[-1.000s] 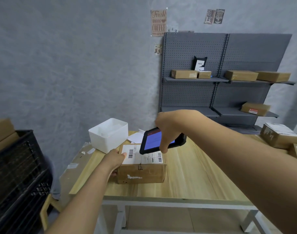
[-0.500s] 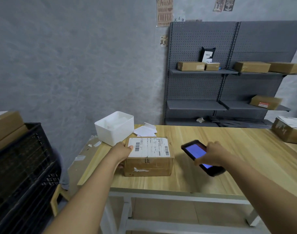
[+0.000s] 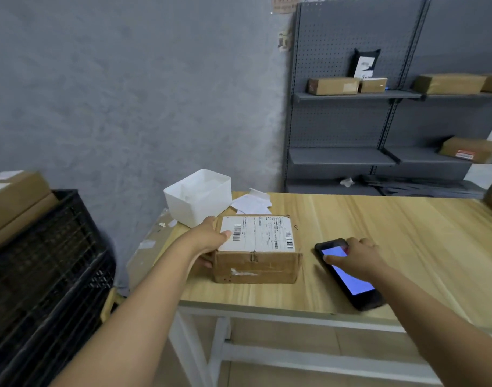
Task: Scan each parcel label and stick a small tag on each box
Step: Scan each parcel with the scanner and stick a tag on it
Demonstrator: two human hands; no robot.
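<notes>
At box's left end, left hand grips box w/ thumb on label — prob. steadying it for tagging. Right hand rests on scanner lying on surface, fingers over its top end — whether gripping or letting go, can't tell. White bin sits behind box.

Count, head view:
- Cardboard boxes on the grey shelving, upper right: five.
- Labelled parcel on the table, centre: one; part of another box at right edge.
- Handheld scanner: one.
- White bin: one.
- Black crate, lower left: one.
- Hands: two.
</notes>
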